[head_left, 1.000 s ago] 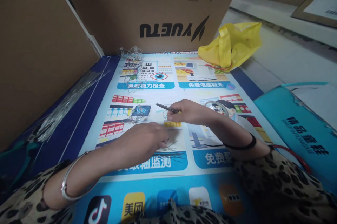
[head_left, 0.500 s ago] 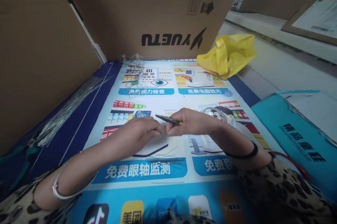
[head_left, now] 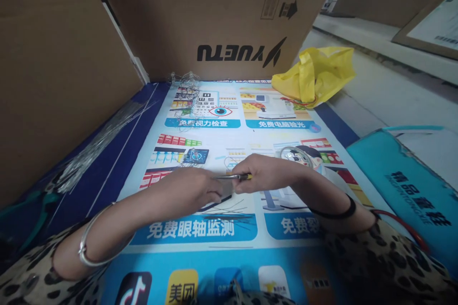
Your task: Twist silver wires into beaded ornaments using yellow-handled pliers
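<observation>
The right hand point(head_left: 259, 173) is closed around a slim metal tool point(head_left: 232, 177) with a yellow section at its right end. The tool lies roughly level above the middle of the printed sheet point(head_left: 250, 141), its tip directed left. The left hand point(head_left: 195, 185) has its fingers curled at the tool's tip; whether it grips any item cannot be told, as the fingers cover the contact area. The 2 hands are close together.

Several thin dark wires point(head_left: 229, 218) lie on the sheet on the near side of the hands. A tangle of fine wire point(head_left: 186, 88) is located at the sheet's far left. A bundle of thin strands point(head_left: 93, 150) lies on the dark blue surface to the left; a teal-handled tool point(head_left: 45, 205) is at its near end.

A round coil point(head_left: 295, 156) is just beyond the right forearm. A yellow bag point(head_left: 322, 76) is at the far right, with a teal box point(head_left: 404, 171) nearer. A cardboard box point(head_left: 214, 14) stands at the far edge.
</observation>
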Tool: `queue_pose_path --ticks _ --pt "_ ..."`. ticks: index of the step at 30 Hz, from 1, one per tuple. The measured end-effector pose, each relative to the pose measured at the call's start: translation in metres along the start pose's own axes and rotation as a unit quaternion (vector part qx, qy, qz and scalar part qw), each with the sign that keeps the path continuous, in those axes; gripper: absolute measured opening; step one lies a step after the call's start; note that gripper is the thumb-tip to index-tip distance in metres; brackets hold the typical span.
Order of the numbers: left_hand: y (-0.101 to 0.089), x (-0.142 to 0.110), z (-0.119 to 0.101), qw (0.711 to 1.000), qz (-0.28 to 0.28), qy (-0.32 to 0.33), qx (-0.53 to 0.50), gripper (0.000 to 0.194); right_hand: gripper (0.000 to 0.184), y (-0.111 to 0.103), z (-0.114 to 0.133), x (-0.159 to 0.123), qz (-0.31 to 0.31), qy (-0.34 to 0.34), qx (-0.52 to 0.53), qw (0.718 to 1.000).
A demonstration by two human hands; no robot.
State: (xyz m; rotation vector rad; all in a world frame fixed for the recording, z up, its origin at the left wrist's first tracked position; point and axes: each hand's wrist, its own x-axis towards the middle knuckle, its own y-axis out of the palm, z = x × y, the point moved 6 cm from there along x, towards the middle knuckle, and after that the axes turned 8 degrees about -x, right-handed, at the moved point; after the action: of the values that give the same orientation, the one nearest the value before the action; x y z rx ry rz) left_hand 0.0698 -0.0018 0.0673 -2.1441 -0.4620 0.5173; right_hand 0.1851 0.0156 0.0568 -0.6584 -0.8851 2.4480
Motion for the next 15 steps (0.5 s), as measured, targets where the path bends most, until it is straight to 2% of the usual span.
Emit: queue_pose_path --ticks 4,7,11,15 --pt "-0.006 -0.001 0.003 0.998 -0.064 0.018 0.001 0.027 0.01 -0.004 -0.001 0.0 -0.041 0.014 0.022 0.999" --pt "-0.009 -0.003 0.004 0.993 -0.103 0.007 0.052 0.027 0.009 -0.006 -0.001 0.0 -0.071 0.034 0.036 0.996" --pt "-0.009 -0.003 0.0 0.98 -0.126 0.005 0.151 0.026 0.008 -0.006 -0.001 0.0 -0.089 0.051 0.072 0.992" --pt "-0.01 -0.004 -0.008 0.969 -0.14 0.026 0.2 0.017 0.008 -0.005 -0.003 0.002 -0.106 0.051 0.108 0.987"
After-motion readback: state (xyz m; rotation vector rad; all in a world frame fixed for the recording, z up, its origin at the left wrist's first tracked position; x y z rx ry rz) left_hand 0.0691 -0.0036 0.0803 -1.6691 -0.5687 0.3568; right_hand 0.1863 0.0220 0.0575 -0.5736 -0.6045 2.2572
